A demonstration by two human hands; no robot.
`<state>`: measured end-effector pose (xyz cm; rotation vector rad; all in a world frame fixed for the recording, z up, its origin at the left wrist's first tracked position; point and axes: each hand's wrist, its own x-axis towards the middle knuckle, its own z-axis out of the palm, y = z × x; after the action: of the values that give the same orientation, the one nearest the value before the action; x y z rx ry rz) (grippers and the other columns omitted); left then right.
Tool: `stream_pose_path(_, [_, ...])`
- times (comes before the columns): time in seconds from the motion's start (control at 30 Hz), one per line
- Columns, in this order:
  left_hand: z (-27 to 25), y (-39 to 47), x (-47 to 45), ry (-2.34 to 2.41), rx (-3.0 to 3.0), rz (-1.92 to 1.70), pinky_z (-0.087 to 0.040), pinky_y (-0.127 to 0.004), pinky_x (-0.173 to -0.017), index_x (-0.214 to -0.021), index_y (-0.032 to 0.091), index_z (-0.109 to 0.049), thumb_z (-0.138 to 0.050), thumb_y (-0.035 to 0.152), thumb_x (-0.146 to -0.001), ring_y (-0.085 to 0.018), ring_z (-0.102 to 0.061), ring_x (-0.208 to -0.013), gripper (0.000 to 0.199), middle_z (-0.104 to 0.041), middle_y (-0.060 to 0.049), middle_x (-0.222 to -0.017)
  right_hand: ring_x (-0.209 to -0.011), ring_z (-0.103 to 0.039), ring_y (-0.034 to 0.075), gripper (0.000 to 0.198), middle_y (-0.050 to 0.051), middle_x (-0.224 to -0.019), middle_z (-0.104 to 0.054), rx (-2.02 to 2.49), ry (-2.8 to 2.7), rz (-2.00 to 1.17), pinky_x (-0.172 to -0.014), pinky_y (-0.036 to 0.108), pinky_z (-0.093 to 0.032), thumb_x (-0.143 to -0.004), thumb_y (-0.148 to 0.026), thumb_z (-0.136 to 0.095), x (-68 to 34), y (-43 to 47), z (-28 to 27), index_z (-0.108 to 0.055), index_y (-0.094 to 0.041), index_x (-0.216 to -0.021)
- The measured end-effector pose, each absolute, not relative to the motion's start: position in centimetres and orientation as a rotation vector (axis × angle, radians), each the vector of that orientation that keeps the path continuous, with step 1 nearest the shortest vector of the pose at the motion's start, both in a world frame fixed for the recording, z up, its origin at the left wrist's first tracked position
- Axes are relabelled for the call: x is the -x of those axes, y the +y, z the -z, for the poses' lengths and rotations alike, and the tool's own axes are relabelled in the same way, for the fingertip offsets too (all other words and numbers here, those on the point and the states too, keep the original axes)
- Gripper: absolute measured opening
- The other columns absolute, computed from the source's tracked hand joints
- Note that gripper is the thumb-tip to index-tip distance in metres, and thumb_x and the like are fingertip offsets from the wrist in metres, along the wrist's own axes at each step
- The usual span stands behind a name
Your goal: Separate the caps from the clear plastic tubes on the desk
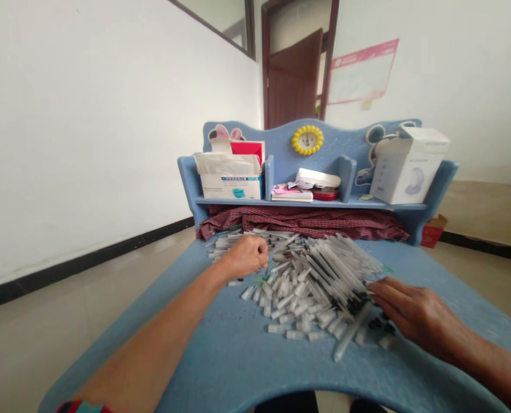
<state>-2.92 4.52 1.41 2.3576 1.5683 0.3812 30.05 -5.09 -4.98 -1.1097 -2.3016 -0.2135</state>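
Note:
A heap of clear plastic tubes that look like pen barrels [339, 264] lies on the blue table [238, 355]. In front of them are many short translucent pieces, like pen caps [287, 292]. My left hand [249, 255] is closed in a fist over the left part of the heap; what it holds, if anything, is hidden. On the right, my right hand [414, 304] has its fingers stretched out, the tips by the barrel ends and some small black pieces [378, 321]. One single tube [352, 332] lies apart near the front, slanting toward me.
Behind the heap, a red checked cloth [302, 221] is bunched under a blue shelf [238, 201]. The shelf carries a mask box [232, 184], papers [292, 195], a red round tin [325, 195] and a white carton [406, 172]. The table's front edge curves inward.

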Motion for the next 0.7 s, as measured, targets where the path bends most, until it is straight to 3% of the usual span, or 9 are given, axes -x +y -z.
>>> stream_pose_path(0.1, [-0.9, 3.2, 1.9, 1.348, -2.257, -0.442, -0.046, -0.019, -0.054, -0.080, 0.016, -0.052, -0.044, 0.014, -0.075, -0.012, -0.064, -0.062, 0.010, -0.067, 0.000, -0.071, -0.070, -0.065, 0.016, 0.026, 0.005, -0.082, -0.068, 1.247, -2.158, 0.068, -0.064, 0.025, -0.049, -0.093, -0.033, -0.042, -28.0, -4.2, 2.6, -0.063, -0.019, -0.094])
stream_pose_path(0.2, [-0.5, 1.8, 1.0, 1.190, -2.201, -0.490, -0.045, -0.018, -0.053, -0.082, 0.017, -0.051, -0.046, 0.018, -0.075, -0.012, -0.062, -0.061, 0.009, -0.065, 0.001, -0.071, -0.050, -0.056, 0.012, 0.038, 0.000, -0.058, -0.060, 1.373, -2.006, -0.194, -0.048, 0.022, -0.041, -0.093, -0.044, -0.039, -25.7, -2.4, 0.8, -0.059, -0.019, -0.071])
stream_pose_path(0.3, [-0.5, 0.9, 0.7, 1.063, -2.162, -0.532, -0.044, -0.019, -0.054, -0.082, 0.016, -0.052, -0.047, 0.018, -0.074, -0.012, -0.058, -0.062, 0.010, -0.062, 0.001, -0.071, -0.038, -0.045, 0.008, 0.047, -0.002, -0.048, -0.052, 1.366, -1.899, -0.497, -0.038, 0.020, -0.031, -0.091, -0.049, -0.038, -24.3, -0.9, 0.3, -0.048, -0.019, -0.057])
stream_pose_path(0.5, [-0.8, 0.3, 0.4, 1.041, -2.216, -0.543, -0.038, -0.018, -0.057, -0.083, 0.015, -0.057, -0.050, 0.016, -0.074, -0.010, -0.049, -0.062, 0.011, -0.052, 0.004, -0.068, -0.034, -0.042, 0.006, 0.046, -0.004, -0.043, -0.048, 1.229, -1.831, -0.951, -0.035, 0.019, -0.029, -0.085, -0.053, -0.048, -24.4, -0.8, 1.0, -0.051, -0.017, -0.057])
stream_pose_path(0.7, [-1.2, -0.3, -0.2, 1.004, -2.298, -0.516, -0.035, -0.018, -0.064, -0.077, 0.015, -0.060, -0.047, 0.021, -0.082, -0.010, -0.049, -0.068, 0.015, -0.052, 0.004, -0.068, -0.037, -0.050, 0.007, 0.040, -0.002, -0.056, -0.059, 1.097, -1.739, -1.278, -0.035, 0.017, -0.031, -0.076, -0.054, -0.061, -24.7, -1.5, 1.6, -0.052, -0.016, -0.073])
